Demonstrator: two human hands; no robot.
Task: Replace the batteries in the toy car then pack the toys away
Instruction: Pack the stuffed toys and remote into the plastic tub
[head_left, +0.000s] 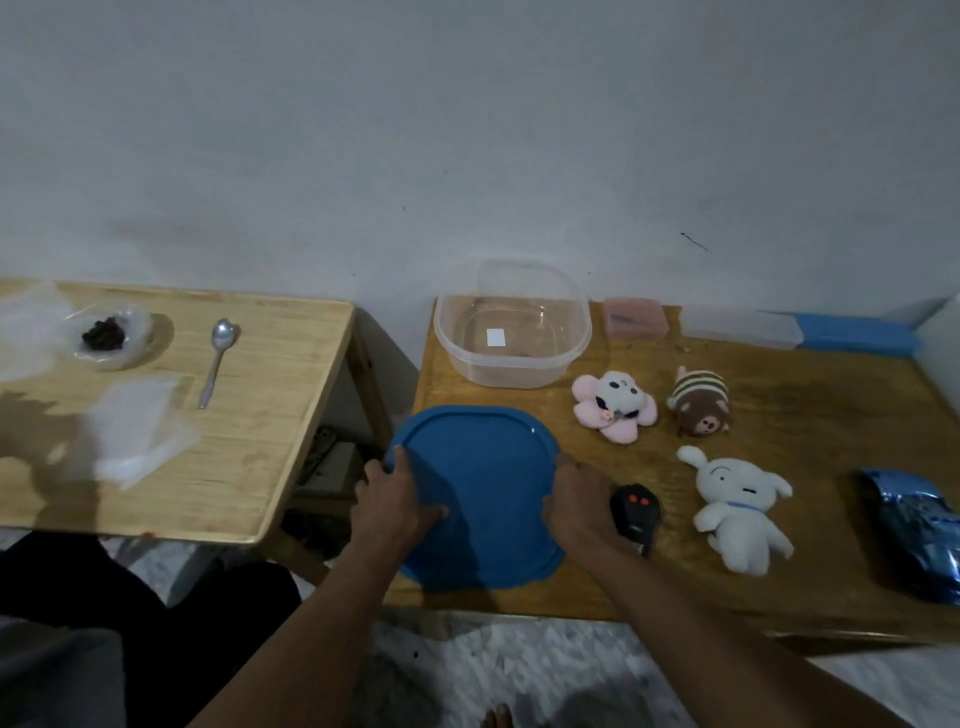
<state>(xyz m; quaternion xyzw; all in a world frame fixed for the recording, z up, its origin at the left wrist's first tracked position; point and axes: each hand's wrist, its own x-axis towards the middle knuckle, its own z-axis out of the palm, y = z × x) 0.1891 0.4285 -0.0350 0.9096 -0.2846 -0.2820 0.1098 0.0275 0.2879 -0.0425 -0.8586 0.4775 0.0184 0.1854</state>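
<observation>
A pale wooden table (260, 415) on the left, against a grey wall (467, 130), carries a spoon (218, 358). On the darker table (779, 415) beside it, the left hand (387, 499) and right hand (576, 504) each grip an edge of the blue lid (483, 488); the blue toy car (914, 535) lies at the far right.

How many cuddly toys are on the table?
3. The pink flower plush lies right of the clear tub, the brown striped plush just right of that, and the white dog plush right of the blue lid. None looks hidden; the tub holds none.
</observation>
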